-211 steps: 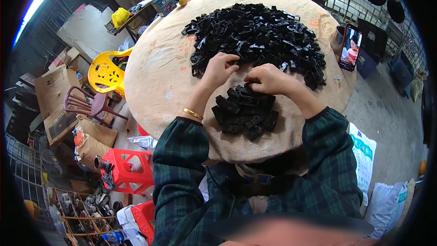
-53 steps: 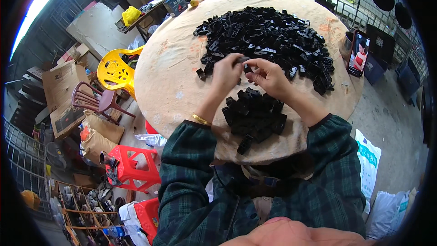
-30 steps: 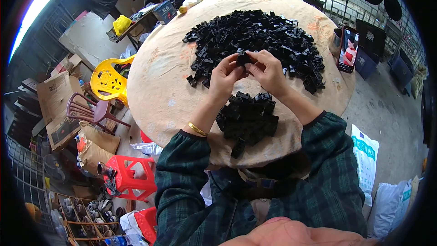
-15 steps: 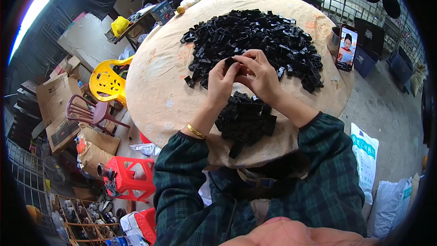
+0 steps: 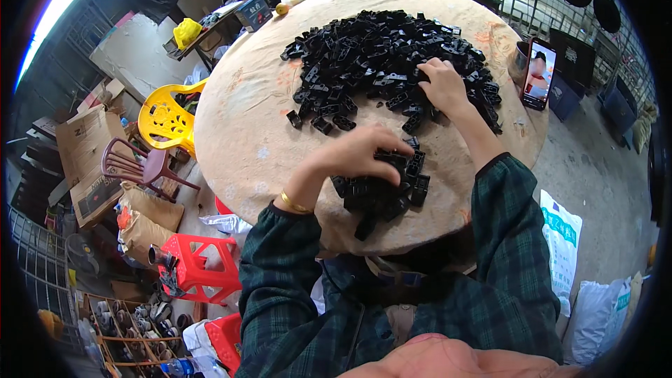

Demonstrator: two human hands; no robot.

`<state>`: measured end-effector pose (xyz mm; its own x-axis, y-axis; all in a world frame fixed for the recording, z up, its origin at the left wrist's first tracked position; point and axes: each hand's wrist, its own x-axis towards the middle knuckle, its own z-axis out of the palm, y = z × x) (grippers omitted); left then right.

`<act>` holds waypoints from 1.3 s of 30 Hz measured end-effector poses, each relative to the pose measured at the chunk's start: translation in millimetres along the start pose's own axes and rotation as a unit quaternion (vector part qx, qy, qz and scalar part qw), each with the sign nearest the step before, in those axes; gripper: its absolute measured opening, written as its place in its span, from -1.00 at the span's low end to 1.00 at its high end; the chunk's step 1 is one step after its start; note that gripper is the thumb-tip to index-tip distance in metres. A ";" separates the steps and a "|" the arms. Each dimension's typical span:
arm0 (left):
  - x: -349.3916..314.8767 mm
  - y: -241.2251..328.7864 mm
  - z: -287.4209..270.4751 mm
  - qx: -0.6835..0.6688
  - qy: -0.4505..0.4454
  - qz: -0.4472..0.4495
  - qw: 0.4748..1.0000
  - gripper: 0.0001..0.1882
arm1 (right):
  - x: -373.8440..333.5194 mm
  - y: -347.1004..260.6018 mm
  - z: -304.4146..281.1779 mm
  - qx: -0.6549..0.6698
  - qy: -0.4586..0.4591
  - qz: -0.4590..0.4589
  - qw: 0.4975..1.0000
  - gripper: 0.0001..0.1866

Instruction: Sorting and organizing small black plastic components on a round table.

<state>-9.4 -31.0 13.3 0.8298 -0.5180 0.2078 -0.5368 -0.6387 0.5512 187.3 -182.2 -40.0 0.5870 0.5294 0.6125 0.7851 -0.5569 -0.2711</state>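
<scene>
Black plastic parts lie in two groups on a round, cloth-covered table: a small pile at the near edge, close to the person's body, and a large heap toward the far side; a few loose parts lie between them, at the heap's lower left. The left hand, slightly blurred, arches over the small pile, thumb and fingers apart with black parts showing between; whether one is gripped cannot be told. The right hand is at the near side of the heap, fingers loosely bent, their grip likewise unclear. The step in hand appears to be a two-handed changeover, the left tending the pile while the right selects from the heap. The next move seems to call for a narrow fingertip pinch separating one part from its crowded neighbours. Beyond, a phone stands at the table's right; a yellow chair stands left.
</scene>
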 end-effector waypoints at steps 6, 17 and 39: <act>-34.6 -48.5 -49.5 0.056 0.374 -0.250 0.891 -0.80 | 2.5 5.2 -3.0 0.076 0.062 0.033 0.995 -0.77; -52.4 -78.5 -35.6 0.243 0.130 -0.387 0.880 -0.46 | -0.2 -37.4 -24.3 0.507 -0.050 0.116 0.852 -0.69; -47.6 -101.2 -23.4 0.140 0.124 -0.269 0.945 -0.68 | -17.4 -65.8 -19.7 0.613 -0.117 0.164 0.764 -0.81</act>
<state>9.0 71.6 -33.4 0.9857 0.0509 0.1604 -0.0184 -0.9149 0.4032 121.5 -167.3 -18.2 0.6979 0.6706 0.2516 0.0982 0.2584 -0.9610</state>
